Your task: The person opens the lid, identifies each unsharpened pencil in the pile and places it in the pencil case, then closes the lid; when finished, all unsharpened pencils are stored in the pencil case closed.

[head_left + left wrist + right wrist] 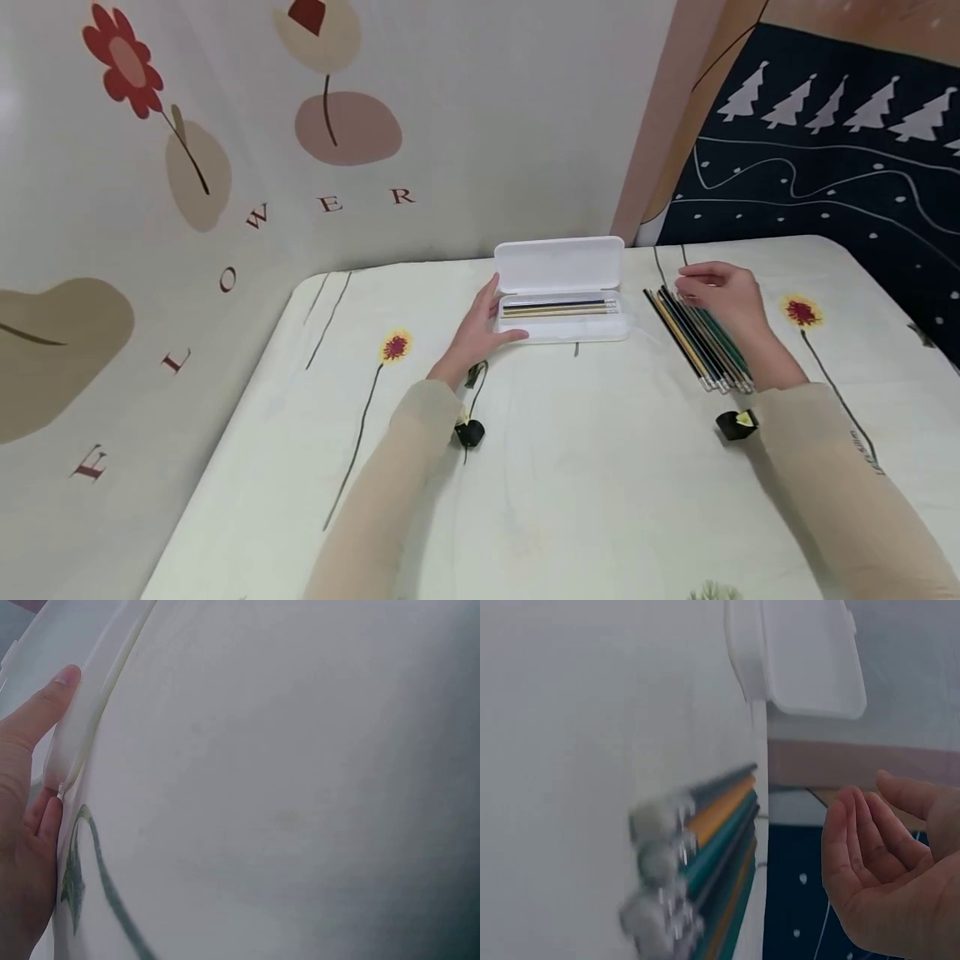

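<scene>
A white pencil case (562, 332) stands with its lid (558, 265) raised, and a few pencils (555, 309) lie along its tray. At its left end my left hand (478, 329) holds the case. The left wrist view shows the thumb (56, 697) over the rim and other fingertips low against the side. Right of the case, a bundle of dark, green and gold pencils (693, 337) lies slantwise, eraser ends toward me. My right hand (723, 300) hovers by their far ends, fingers loosely bent, nothing between thumb and fingertips in the right wrist view.
A white cloth with printed flowers (396, 345) covers the table. Behind it hangs a pale printed curtain (480, 200), with a dark tree-patterned cloth (817, 183) at the right. A small black block (470, 432) shows by each wrist.
</scene>
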Demonstrator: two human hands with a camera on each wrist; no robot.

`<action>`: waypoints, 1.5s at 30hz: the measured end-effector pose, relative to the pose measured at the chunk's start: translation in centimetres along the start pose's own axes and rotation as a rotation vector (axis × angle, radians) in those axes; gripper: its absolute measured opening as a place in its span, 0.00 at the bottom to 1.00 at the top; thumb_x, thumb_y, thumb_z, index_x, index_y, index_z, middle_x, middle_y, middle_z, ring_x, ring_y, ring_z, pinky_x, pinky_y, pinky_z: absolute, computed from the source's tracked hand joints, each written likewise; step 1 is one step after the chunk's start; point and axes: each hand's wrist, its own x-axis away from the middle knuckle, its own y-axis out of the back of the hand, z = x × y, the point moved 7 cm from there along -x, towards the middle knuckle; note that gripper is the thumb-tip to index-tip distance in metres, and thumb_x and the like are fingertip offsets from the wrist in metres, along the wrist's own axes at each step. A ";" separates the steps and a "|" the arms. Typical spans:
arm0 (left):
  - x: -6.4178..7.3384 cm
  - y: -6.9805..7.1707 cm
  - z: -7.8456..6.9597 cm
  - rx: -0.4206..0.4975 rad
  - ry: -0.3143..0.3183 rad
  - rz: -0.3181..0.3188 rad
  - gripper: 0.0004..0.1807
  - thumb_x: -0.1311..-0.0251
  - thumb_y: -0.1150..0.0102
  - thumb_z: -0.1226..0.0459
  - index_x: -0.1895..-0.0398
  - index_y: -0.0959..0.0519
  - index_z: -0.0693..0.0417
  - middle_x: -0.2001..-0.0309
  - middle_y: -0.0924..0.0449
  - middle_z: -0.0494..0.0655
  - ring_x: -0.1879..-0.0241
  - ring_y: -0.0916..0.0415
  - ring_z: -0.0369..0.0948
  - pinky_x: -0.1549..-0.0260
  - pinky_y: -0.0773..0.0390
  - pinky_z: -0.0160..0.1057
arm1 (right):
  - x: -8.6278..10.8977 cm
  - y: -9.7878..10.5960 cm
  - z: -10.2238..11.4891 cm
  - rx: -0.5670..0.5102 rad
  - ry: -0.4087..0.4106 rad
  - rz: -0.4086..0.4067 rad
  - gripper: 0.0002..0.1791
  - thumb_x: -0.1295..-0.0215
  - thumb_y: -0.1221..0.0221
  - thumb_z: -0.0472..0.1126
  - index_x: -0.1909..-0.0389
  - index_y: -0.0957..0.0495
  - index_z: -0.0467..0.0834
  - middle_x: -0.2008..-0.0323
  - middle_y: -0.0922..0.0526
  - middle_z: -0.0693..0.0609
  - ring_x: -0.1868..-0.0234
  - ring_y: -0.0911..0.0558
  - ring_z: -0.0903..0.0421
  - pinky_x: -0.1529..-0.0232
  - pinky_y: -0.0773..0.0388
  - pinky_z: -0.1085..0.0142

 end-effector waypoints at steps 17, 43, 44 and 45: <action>0.2 -1.2 0.0 0.012 0.024 0.028 0.63 0.48 0.25 0.52 0.19 0.62 0.35 0.20 0.52 0.46 0.24 0.40 0.47 0.24 0.40 0.47 | 4.7 8.1 -3.8 -0.087 -0.090 0.007 0.07 0.34 0.36 0.50 0.57 0.21 0.60 0.69 0.18 0.76 0.67 0.17 0.77 0.66 0.17 0.79; 0.0 0.1 -0.4 0.024 0.008 0.028 0.63 0.47 0.26 0.52 0.18 0.63 0.38 0.21 0.49 0.48 0.24 0.41 0.46 0.23 0.42 0.47 | 9.5 7.2 -3.5 -0.125 -0.197 0.352 0.10 0.28 0.41 0.42 0.59 0.18 0.63 0.64 0.14 0.72 0.62 0.14 0.73 0.61 0.16 0.78; -0.1 0.1 -0.4 0.023 0.007 0.028 0.63 0.47 0.26 0.52 0.18 0.63 0.38 0.21 0.49 0.48 0.24 0.41 0.46 0.23 0.42 0.47 | 9.6 7.1 -3.4 -0.146 -0.191 0.362 0.11 0.28 0.42 0.40 0.59 0.17 0.62 0.63 0.13 0.70 0.61 0.14 0.72 0.61 0.16 0.78; -0.1 0.1 -0.4 0.025 0.006 0.027 0.63 0.47 0.26 0.52 0.18 0.63 0.38 0.21 0.49 0.48 0.24 0.41 0.46 0.23 0.42 0.47 | 9.6 7.1 -3.4 -0.156 -0.184 0.370 0.11 0.28 0.42 0.39 0.59 0.17 0.61 0.63 0.13 0.69 0.61 0.14 0.71 0.61 0.16 0.77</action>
